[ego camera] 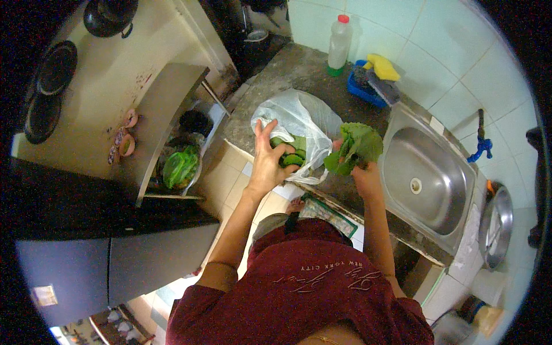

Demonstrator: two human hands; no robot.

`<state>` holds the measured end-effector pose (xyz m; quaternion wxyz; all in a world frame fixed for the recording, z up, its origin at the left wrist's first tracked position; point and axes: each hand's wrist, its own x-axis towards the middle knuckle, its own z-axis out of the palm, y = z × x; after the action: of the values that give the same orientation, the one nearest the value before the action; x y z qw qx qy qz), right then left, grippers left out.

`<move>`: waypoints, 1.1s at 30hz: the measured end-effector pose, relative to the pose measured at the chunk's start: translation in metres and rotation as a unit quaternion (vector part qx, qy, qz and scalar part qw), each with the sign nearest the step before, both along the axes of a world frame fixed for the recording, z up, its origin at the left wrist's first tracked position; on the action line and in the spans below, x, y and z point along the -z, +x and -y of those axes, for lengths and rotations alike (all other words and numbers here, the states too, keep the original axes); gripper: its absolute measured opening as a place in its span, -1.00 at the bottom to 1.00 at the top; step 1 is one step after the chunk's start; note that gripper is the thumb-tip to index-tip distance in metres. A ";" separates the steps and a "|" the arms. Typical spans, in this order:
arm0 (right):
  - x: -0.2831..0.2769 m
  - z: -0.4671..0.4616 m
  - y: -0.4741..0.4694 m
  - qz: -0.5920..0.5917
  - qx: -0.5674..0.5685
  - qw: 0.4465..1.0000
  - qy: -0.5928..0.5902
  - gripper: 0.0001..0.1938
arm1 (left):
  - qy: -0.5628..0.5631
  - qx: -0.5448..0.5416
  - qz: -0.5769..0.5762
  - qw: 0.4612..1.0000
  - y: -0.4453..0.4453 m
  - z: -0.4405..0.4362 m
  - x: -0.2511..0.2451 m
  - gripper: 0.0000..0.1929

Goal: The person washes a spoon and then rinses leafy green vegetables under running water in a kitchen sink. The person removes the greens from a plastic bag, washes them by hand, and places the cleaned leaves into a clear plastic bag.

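A thin white plastic bag (pixel 302 108) lies on the dark stone counter (pixel 297 64), with green leaves (pixel 293 159) showing in its mouth. My left hand (pixel 269 157) is at that opening, its thumb and a finger closed on leaves while other fingers touch the bag's edge. Just right of the bag, my right hand (pixel 366 179) grips a bunch of broad green leaves (pixel 358 144) that hides part of its fingers.
Right of the counter is a steel sink (pixel 418 181) below a blue tap (pixel 481 146). Behind stand a plastic bottle (pixel 340 47) and a blue tray (pixel 362 88) with a yellow sponge (pixel 384 67). At left, an open-fronted shelf unit (pixel 159 112) holds bagged greens (pixel 183 166).
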<state>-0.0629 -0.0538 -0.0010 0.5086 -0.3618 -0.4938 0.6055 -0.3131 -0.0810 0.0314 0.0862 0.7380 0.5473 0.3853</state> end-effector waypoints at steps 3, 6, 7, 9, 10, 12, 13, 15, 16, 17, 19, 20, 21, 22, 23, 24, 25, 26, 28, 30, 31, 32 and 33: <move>-0.004 0.000 -0.004 0.015 -0.009 0.999 -0.046 -0.41 | -0.002 0.003 -0.013 1.000 0.000 -0.002 -0.002 -0.63; -0.007 0.006 -0.005 0.082 -0.006 0.995 -0.058 -0.35 | 0.002 0.032 -0.006 0.999 -0.005 -0.009 -0.007 -0.68; -0.007 0.008 -0.006 0.105 -0.007 0.993 -0.059 -0.33 | 0.002 0.037 0.001 0.999 -0.006 -0.012 -0.010 -0.69; -0.006 0.008 -0.008 0.061 -0.017 0.998 -0.028 -0.32 | 0.001 0.049 0.024 0.998 -0.009 -0.019 -0.016 -0.71; -0.005 0.008 -0.008 0.040 -0.022 0.999 -0.016 -0.31 | -0.001 0.058 0.042 0.997 -0.010 -0.022 -0.020 -0.72; -0.002 0.003 -0.011 0.113 0.011 0.993 -0.011 -0.31 | -0.009 0.061 0.063 0.996 -0.012 -0.028 -0.028 -0.74; 0.000 0.000 -0.011 0.134 0.023 0.990 0.021 -0.32 | -0.018 0.071 0.070 0.995 -0.014 -0.032 -0.033 -0.74; 0.003 -0.006 -0.011 0.140 0.044 0.989 0.003 -0.36 | -0.036 0.089 0.083 0.992 -0.017 -0.040 -0.043 -0.75; 0.004 -0.009 -0.011 0.134 0.053 0.990 -0.008 -0.38 | -0.025 0.085 0.099 0.991 -0.017 -0.042 -0.046 -0.74; 0.003 -0.013 -0.009 0.028 0.034 0.998 -0.045 -0.42 | -0.031 0.085 0.101 0.991 -0.018 -0.045 -0.050 -0.74; -0.002 -0.018 -0.003 -0.140 0.004 0.980 -0.142 -0.49 | -0.043 0.083 0.106 0.990 -0.021 -0.053 -0.056 -0.73; -0.007 -0.018 0.003 -0.211 -0.048 0.970 -0.112 -0.53 | -0.033 0.084 0.109 0.990 -0.022 -0.056 -0.057 -0.73; -0.012 -0.019 0.005 -0.267 -0.073 0.958 -0.074 -0.53 | -0.042 0.084 0.118 0.989 -0.022 -0.058 -0.058 -0.73; -0.016 -0.021 0.007 -0.321 -0.097 0.942 -0.035 -0.53 | -0.051 0.084 0.127 0.987 -0.023 -0.060 -0.059 -0.74; -0.021 -0.021 0.010 -0.363 -0.110 0.925 -0.014 -0.53 | -0.060 0.084 0.135 0.985 -0.024 -0.062 -0.059 -0.74; -0.023 -0.021 0.010 -0.397 -0.074 0.914 -0.027 -0.53 | -0.071 0.084 0.146 0.983 -0.024 -0.065 -0.059 -0.74; -0.026 -0.020 0.013 -0.407 -0.076 0.910 -0.033 -0.53 | -0.082 0.084 0.155 0.981 -0.025 -0.067 -0.060 -0.75; -0.028 -0.018 0.017 -0.417 -0.078 0.905 -0.039 -0.53 | -0.092 0.082 0.160 0.979 -0.025 -0.069 -0.060 -0.75; -0.029 -0.018 0.019 -0.427 -0.056 0.901 -0.057 -0.54 | -0.099 0.080 0.198 0.972 -0.023 -0.075 -0.062 -0.76; -0.029 -0.018 0.020 -0.429 -0.010 0.900 -0.079 -0.55 | -0.106 0.068 0.240 0.963 -0.021 -0.077 -0.065 -0.77; -0.030 -0.018 0.020 -0.423 -0.058 0.902 -0.071 -0.55 | -0.111 0.057 0.264 0.957 -0.019 -0.077 -0.067 -0.77; -0.030 -0.017 0.021 -0.416 -0.105 0.901 -0.063 -0.56 | -0.110 0.047 0.285 0.951 -0.018 -0.078 -0.069 -0.77; -0.032 -0.017 0.021 -0.410 -0.150 0.898 -0.057 -0.56 | -0.111 0.045 0.324 0.938 -0.017 -0.078 -0.072 -0.78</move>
<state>-0.0419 -0.0370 0.0305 0.5476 -0.0308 -0.2549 0.7964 -0.3298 -0.0030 0.1031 0.3572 0.5825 0.4953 0.5364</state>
